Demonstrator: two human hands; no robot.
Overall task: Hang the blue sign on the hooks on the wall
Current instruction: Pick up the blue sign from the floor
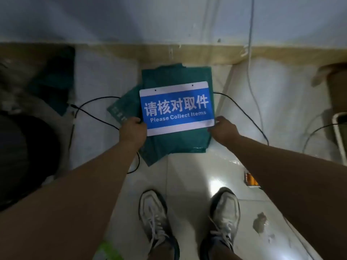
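The blue sign has white bands at top and bottom, white Chinese text and "Please Collect Items". Two small holes show along its top band. It lies over a pile of dark green bags on the floor, close to the wall. My left hand grips its lower left corner. My right hand holds its lower right corner. The white wall rises beyond the sign; no hooks are visible in this view.
Green bags lie under the sign on the pale tiled floor. Black cables loop left and right. A dark round object sits at left, a cardboard box at right. My two white shoes stand below.
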